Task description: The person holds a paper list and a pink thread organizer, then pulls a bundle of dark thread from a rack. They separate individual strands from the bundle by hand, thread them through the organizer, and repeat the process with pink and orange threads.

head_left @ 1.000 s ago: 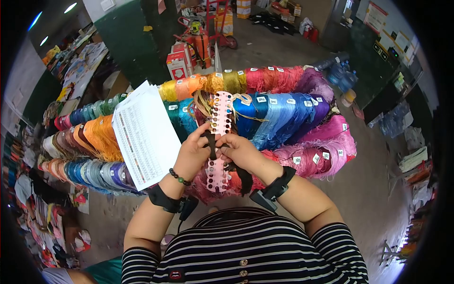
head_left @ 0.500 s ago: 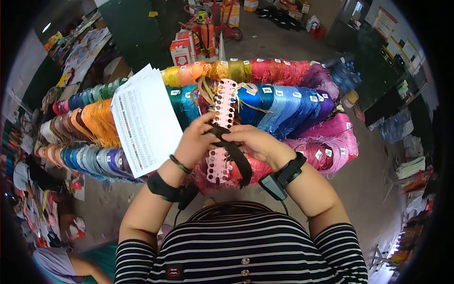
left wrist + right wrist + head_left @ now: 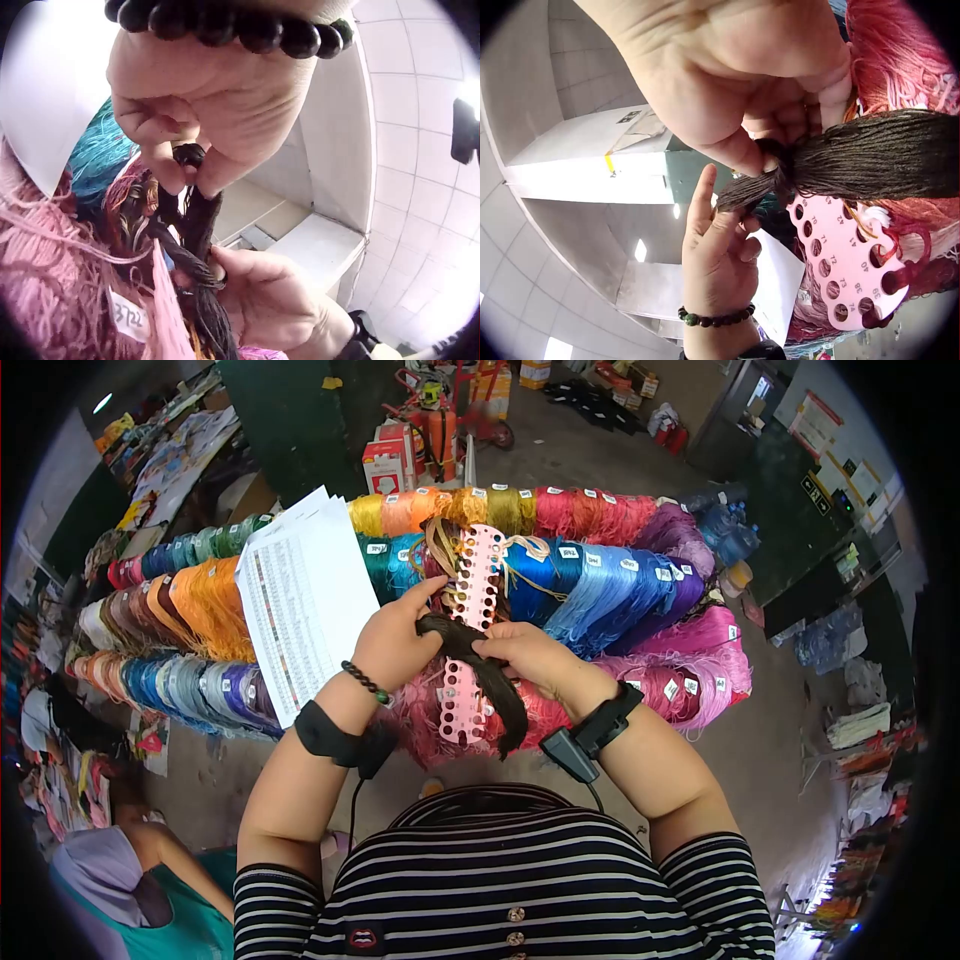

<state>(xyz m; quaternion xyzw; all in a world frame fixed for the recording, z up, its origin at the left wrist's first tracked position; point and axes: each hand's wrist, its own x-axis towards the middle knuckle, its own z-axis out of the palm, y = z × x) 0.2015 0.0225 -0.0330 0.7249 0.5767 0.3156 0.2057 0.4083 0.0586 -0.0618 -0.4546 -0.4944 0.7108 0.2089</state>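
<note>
A dark brown skein of thread [image 3: 503, 705] stretches between the hands across a pink card [image 3: 475, 595] with rows of numbered holes. My left hand [image 3: 395, 640] pinches the looped end of the skein between thumb and fingers, clearly so in the left wrist view. With thumb and fingers my right hand [image 3: 543, 660] grips the skein at its knot [image 3: 784, 176]. Beyond that knot the loose thread tail fans out and hangs over the card's right side. Tan and brown threads [image 3: 440, 545] are looped at the card's upper left, and pale threads [image 3: 528, 547] at its upper right.
Rows of labelled coloured thread bundles [image 3: 600, 575] lie under and around the card. Printed sheets [image 3: 305, 600] rest on the bundles at left. Boxes [image 3: 385, 465] and a red fire extinguisher [image 3: 440, 440] stand behind. Another person [image 3: 120, 880] is at the lower left.
My hands have moved apart slightly, drawing the dark skein out between them, and its tail now hangs further down to the right. More of the other person shows at lower left.
</note>
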